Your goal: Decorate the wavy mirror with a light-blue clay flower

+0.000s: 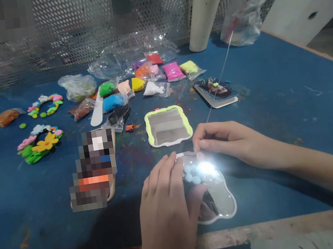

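Note:
A wavy-edged mirror with a white rim [225, 199] lies near the table's front edge, with pale blue blobs [193, 176] on its upper part and a bright glare beside them. Over its left side rests my left hand [169, 200], fingers spread, the thumb on the glass. My right hand [232, 141] pinches a long thin needle-like tool [223, 65], whose lower end is near the mirror's top edge. Just behind lies a second mirror [168, 126] with a yellow-green border along its top and sides.
A phone [96, 169] lies left. Behind are bagged coloured clays [112, 102], a white spatula [97, 110] and two decorated rings [41, 143]. A small booklet-like item [216, 91], a tall cup [209, 8] and a plastic-wrapped cup [241, 20] stand or lie right.

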Demonstrator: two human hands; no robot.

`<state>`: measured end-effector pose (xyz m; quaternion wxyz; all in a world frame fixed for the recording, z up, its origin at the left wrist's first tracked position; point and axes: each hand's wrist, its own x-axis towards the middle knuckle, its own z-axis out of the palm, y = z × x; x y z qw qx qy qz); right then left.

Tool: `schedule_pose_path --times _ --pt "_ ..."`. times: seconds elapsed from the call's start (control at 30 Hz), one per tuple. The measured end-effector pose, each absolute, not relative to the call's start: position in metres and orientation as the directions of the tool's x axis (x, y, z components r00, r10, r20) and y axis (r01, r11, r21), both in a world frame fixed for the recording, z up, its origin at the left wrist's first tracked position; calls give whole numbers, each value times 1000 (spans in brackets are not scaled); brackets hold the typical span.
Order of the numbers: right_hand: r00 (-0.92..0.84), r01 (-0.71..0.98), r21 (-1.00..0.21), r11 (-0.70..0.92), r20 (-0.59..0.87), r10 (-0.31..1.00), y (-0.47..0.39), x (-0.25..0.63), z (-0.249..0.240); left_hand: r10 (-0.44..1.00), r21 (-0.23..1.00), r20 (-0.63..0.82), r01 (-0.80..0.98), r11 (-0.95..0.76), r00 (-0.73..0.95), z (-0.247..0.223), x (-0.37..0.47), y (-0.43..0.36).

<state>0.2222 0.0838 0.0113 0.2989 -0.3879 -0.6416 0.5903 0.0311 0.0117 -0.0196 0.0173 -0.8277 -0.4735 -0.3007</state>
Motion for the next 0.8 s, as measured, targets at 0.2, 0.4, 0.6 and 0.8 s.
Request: schedule_pose_path --times 0.2,0.4,0.6,0.8 --pt "-556 208 -977 37 -87 826 82 220 14 774 243 503 797 -553 384 -19 31 14" --pt "-571 308 -947 94 -105 814 83 219 18 774 238 504 800 -551 384 -20 31 15" --pt "-568 282 -955 93 -88 818 82 221 13 772 229 509 804 -549 382 -21 31 13" --pt "-551 173 -985 -22 -115 827 84 220 12 777 233 499 803 -548 385 -20 31 14"
